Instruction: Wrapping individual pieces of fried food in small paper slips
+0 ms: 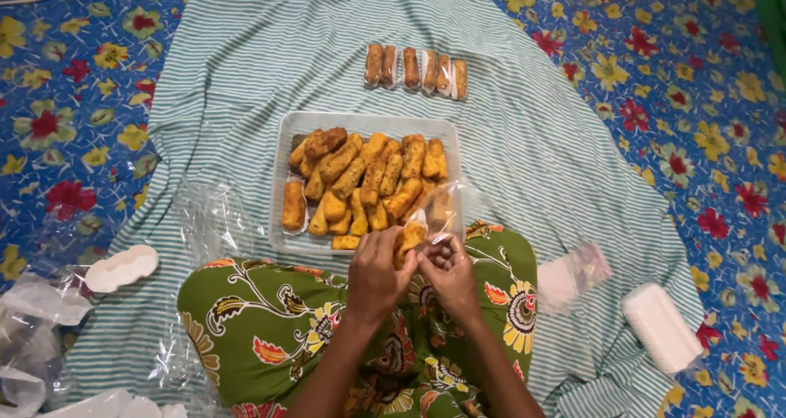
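Both hands meet just in front of the near edge of the tray. The left hand is curled, its fingers grasping one golden fried roll from the left side. The right hand is bent inward, its fingers pinching the clear plastic wrapper that stands up around and beyond the roll; the roll sits partly inside that wrapper, between the two sets of fingertips. Directly beyond the fingertips, the pale rectangular tray holds a heap of unwrapped fried rolls, stacked at mixed angles, with one roll lying apart at the tray's left end. Well beyond the tray, a row of wrapped rolls lies side by side on the green-and-white striped cloth. Left of the left fingers, loose clear plastic bags rest on the cloth just beside the tray. Further left lies a white oval tray. Right of the right fingers, a small stack of clear wrappers lies on the cloth, and further right a white rectangular pack. The person's lap, under both wrists, is covered by a green patterned garment. A blue floral mat surrounds the striped cloth.
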